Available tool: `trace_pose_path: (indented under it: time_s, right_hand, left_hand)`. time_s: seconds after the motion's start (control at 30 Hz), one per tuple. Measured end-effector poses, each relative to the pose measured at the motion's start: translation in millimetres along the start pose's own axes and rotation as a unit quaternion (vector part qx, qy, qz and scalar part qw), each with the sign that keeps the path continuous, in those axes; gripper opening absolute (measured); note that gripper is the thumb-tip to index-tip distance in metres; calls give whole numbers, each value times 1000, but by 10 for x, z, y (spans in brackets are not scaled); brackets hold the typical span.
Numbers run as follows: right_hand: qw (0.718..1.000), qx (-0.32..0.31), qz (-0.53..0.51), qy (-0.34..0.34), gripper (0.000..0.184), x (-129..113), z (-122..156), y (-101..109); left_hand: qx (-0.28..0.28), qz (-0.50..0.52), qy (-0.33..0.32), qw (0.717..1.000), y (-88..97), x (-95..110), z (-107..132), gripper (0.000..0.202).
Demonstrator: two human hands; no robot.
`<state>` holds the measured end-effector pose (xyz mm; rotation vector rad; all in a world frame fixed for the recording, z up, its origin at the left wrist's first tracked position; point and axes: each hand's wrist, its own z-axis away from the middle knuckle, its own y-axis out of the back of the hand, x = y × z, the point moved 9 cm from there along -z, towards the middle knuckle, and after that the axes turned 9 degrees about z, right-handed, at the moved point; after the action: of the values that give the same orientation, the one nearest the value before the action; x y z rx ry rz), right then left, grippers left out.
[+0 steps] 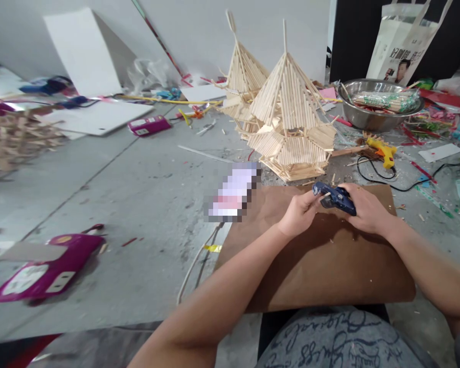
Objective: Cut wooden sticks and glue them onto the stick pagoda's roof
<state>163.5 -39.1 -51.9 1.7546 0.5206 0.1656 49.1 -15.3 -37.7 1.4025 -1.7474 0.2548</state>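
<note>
My right hand (366,208) is wrapped round a dark blue glue gun (335,197) held over a brown cardboard sheet (322,260). My left hand (299,212) is closed in a pinch at the gun's front end, on something small I cannot make out. Just beyond the hands stands a wooden stick pagoda model (289,115), with a second stick tower (242,71) behind it.
A yellow glue gun (383,151) with a black cord lies to the right. A steel bowl (379,105) holds bundled sticks. Magenta packets (46,271) (147,125) lie on the grey floor at left. White boards (95,117) and scattered scraps lie further back.
</note>
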Motion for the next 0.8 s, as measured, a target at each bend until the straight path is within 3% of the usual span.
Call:
trace_pose_path:
  time_s: [0.13,0.4,0.8]
  right_hand:
    - [1000,-6,-3,-10,47,13,5,-2]
    - [1000,-16,16,-17,44,22,13,4]
    - [997,-41,60,-38,43,65,29,-46]
  left_hand:
    - [-24,116,118,986,-65,-145,8,29]
    - [-19,202,200,959,-88,-209,34,43]
    - [-37,263,238,934,-148,-268,81,48]
